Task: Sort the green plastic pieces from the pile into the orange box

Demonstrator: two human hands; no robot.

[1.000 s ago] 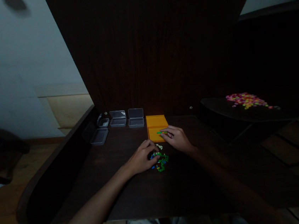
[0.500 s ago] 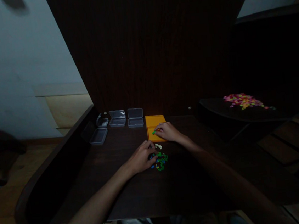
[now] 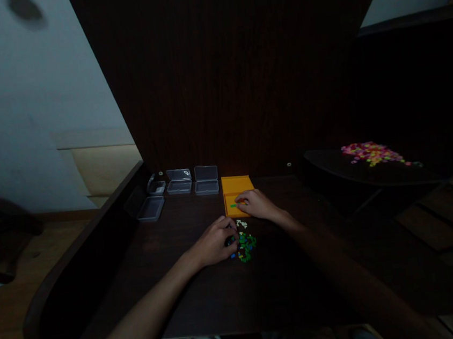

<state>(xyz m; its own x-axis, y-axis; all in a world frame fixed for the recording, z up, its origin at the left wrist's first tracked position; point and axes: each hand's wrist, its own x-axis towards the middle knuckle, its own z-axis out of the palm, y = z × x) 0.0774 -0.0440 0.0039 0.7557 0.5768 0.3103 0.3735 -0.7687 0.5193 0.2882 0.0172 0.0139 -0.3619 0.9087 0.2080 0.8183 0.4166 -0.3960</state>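
Head view: dark surface (image 3: 207, 295) carrying one orange box (image 3: 236, 185), with four clear cases (image 3: 206, 179) left of the box. Left hand (image 3: 214, 243) curls on the green-blue pile (image 3: 246, 244) just in front of the box, and I can't tell its grip. Right hand (image 3: 256, 205) pinches one green piece (image 3: 236, 205) over the box. It looks tiny, light, hard and slippery, so I'd go with a fingertip pinch on the sides.

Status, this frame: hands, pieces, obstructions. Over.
Left hand resting on green-blue pile. Right hand pinching green piece inside orange box. White pieces lie between hands.

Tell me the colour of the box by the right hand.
The box is orange, clearest in the head view.
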